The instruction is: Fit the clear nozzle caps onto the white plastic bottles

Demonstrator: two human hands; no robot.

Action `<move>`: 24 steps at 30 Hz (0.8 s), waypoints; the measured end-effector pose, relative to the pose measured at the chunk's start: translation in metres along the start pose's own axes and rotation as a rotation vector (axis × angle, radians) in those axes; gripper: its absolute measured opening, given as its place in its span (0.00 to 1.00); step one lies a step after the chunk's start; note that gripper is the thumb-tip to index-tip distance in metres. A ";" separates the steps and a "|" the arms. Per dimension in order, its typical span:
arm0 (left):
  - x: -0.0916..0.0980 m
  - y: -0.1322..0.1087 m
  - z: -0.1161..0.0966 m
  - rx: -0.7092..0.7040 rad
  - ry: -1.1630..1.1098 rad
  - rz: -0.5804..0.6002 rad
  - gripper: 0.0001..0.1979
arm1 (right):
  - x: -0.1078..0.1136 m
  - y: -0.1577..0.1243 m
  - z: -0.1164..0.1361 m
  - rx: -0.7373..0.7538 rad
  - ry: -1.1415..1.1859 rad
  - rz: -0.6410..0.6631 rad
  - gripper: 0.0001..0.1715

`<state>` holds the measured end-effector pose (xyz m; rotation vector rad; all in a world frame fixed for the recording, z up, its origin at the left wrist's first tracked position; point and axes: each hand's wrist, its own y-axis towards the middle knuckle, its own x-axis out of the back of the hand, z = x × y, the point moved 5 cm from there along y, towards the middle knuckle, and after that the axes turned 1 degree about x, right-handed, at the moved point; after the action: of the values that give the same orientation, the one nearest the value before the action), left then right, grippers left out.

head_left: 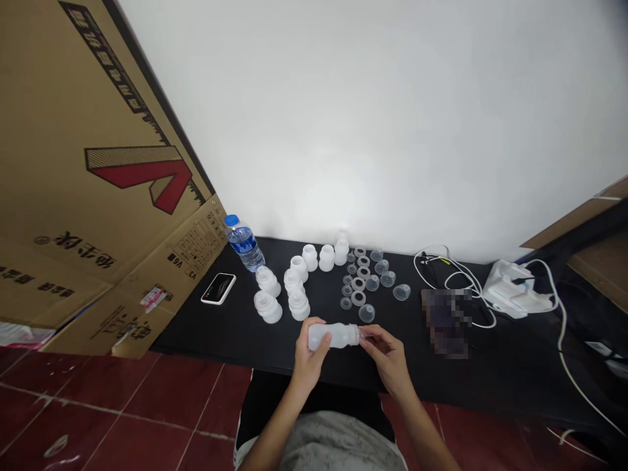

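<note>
Cradling a frosted white plastic bottle (pixel 333 336) on its side just above the near edge of a black table (pixel 495 386), left hand (pixel 308 364) wrapped around the body, fingers (pixel 320 343) curled closed on the plastic, and right hand (pixel 389 361) at the neck end, fingertips (pixel 371 337) drawn into a narrow pinch at the mouth. Sideways grip apparently leaving the mouth turned toward the right fingertips, with both forearms rising from a lap of grey cloth (pixel 338 448). Farther along the table, white plastic bottle parts (pixel 297 291) standing in a loose cluster up and to the left of the hands, and small clear cups and rings (pixel 363 281) gathered in a separate group to the right, seemingly sorted by kind. Clear water bottle (pixel 244 243) with a blue cap and a black phone-like device (pixel 218 288) lying close to a large leaning cardboard sheet (pixel 98 163), itself cut off by the frame's left edge. White cable (pixel 432 261) looping toward a white plastic appliance (pixel 513 291) at right. Pixelated patch (pixel 446 320) masking an object on the table, its identity impossible to make out. Small clear piece (pixel 362 335) at the bottle's mouth partly hidden by the right fingertips, its exact form and fit impossible to judge.
</note>
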<state>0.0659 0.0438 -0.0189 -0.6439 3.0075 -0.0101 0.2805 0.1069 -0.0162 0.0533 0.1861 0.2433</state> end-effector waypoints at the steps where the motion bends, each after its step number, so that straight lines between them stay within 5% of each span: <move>1: 0.001 0.000 0.000 -0.012 0.012 0.003 0.22 | 0.001 0.000 -0.001 -0.008 -0.004 -0.006 0.14; 24: 0.000 0.003 -0.004 0.051 -0.110 -0.040 0.24 | 0.000 -0.002 0.004 -0.010 -0.018 0.001 0.11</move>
<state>0.0647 0.0468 -0.0149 -0.6761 2.8793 -0.0515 0.2823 0.1050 -0.0121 0.0457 0.1667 0.2447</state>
